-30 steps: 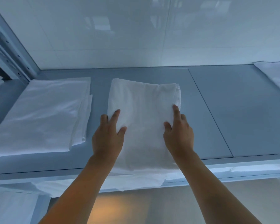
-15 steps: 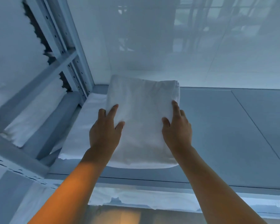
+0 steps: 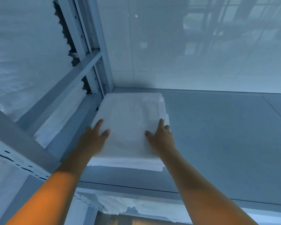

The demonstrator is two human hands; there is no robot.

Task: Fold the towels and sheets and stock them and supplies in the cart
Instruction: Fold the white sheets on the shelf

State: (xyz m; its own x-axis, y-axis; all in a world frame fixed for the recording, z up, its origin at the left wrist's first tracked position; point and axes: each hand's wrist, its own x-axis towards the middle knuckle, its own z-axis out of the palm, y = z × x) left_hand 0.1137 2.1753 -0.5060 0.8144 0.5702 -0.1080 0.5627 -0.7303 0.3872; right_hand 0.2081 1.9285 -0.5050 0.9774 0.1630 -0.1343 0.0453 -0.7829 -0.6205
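Note:
A folded white sheet (image 3: 130,114) lies on top of a stack of folded white linen (image 3: 128,165) in the back left corner of the grey shelf (image 3: 217,135). My left hand (image 3: 92,137) holds the sheet's near left side, fingers spread over its top. On the near right side is my right hand (image 3: 161,137), with fingertips reaching the layered right edge. Both hands are blurred by motion. The stack's lower layers show only along its near and right edges.
A grey metal upright (image 3: 94,70) and cross beam stand just left of the stack. More white linen (image 3: 60,114) fills the neighbouring shelf on the left, and crumpled linen (image 3: 120,205) shows on the level below. A glossy white wall (image 3: 185,54) backs the shelf.
Both hands carried the folded sheet from the middle of the shelf leftward and set it on the stack in the corner. The view swung left with it.

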